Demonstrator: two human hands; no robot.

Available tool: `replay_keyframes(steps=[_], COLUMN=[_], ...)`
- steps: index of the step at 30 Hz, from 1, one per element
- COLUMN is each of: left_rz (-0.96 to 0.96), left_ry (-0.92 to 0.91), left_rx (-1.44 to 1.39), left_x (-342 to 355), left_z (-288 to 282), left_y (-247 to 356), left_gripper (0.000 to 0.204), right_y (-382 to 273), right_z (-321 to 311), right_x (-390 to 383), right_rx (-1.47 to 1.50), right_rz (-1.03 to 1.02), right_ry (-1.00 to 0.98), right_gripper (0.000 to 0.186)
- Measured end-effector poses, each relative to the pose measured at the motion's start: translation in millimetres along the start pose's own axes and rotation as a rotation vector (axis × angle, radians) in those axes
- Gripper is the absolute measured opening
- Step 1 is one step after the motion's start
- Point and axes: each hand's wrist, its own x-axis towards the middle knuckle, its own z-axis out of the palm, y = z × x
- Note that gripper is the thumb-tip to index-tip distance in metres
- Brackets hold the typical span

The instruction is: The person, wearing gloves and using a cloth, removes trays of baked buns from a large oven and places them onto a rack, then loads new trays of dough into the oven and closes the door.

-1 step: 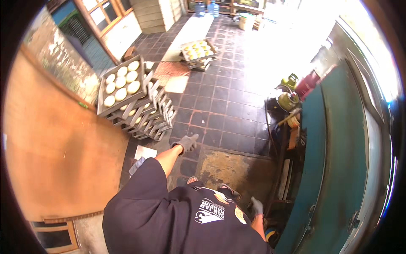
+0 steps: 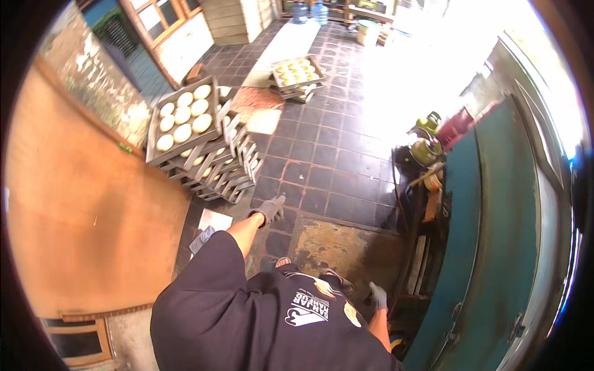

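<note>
Both my hands wear grey work gloves. My left hand [image 2: 270, 211] reaches forward over the dark tiles, fingers stretched out and holding nothing. It is nearest to a leaning stack of metal trays [image 2: 232, 179] on the left, apart from it. Pale round dough pieces [image 2: 182, 115] lie in rows on the top tray, and more show between the lower trays. My right hand [image 2: 378, 298] hangs low beside my body near a dark shelf rack, touching nothing that I can see. Its fingers are partly in view, loosely apart.
Further off, a shorter stack of trays [image 2: 298, 74] with yellowish rounds stands on the tiled floor [image 2: 328, 154]. Green gas cylinders [image 2: 427, 148] and a pink one [image 2: 455, 127] stand to the right, beside a large teal cabinet [image 2: 495, 229]. An orange-brown wooden panel [image 2: 93, 198] borders the left.
The view has shifted slightly, so the surroundings sit a little further right. My left hand has drawn back slightly; the right has lifted a little. Nothing was picked up or let go.
</note>
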Motion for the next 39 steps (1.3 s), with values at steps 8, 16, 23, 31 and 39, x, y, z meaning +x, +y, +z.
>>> replay_keyframes(steps=[8, 16, 23, 31, 39], left_rz=[-0.01, -0.103, 0.066, 0.127, 0.03], left_ry=[0.121, 0.283, 0.69, 0.903, 0.766], left_rx=[-0.118, -0.587, -0.926, -1.214, -1.414], left_x=[-68.7, -102.0, -125.1, -127.6, -142.7], left_z=[-89.3, -137.6, -182.7, -219.6, -256.7], left_y=[-102.9, -196.4, -211.5, -179.7, -273.6], left_gripper=[0.074, 0.068, 0.057, 0.091, 0.084], right_y=[-242.4, -390.0, -511.8, -591.2, -534.2], right_z=[107.6, 243.0, 382.1, 486.2, 518.8], right_x=[-0.5, 26.0, 81.4, 46.9, 32.8], right_rx=[0.412, 0.254, 0.181, 0.11, -0.026], right_rz=[-0.214, -0.233, -0.215, -0.309, -0.217], right_ry=[-0.161, -0.515, -0.823, -1.059, -0.884], right_gripper=[0.04, 0.027, 0.037, 0.063, 0.038])
